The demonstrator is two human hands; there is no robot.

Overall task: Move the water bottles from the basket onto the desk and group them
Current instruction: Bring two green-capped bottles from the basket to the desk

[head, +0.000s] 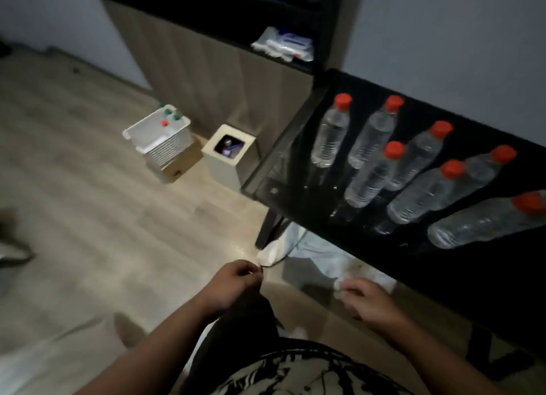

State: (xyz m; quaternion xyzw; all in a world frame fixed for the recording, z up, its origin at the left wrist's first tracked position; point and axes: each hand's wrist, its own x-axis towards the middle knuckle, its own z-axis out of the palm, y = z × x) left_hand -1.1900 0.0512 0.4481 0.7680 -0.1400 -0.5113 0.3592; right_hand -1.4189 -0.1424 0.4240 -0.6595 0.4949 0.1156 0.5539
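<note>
Several clear water bottles with red caps stand close together on the black desk at the right. On the floor at the left stands the white basket, set on a cardboard box; bottle caps, one red and others green, show at its far corner. My left hand hangs low in front of me with loosely curled fingers and holds nothing. My right hand hovers beside the desk's near edge, fingers relaxed, also with nothing in it.
A square white waste bin stands between the basket and the desk's leg. A wooden cabinet with a dark shelf holding a plastic packet rises behind. White cloth and a cable lie under the desk. Wooden floor stretches to the left.
</note>
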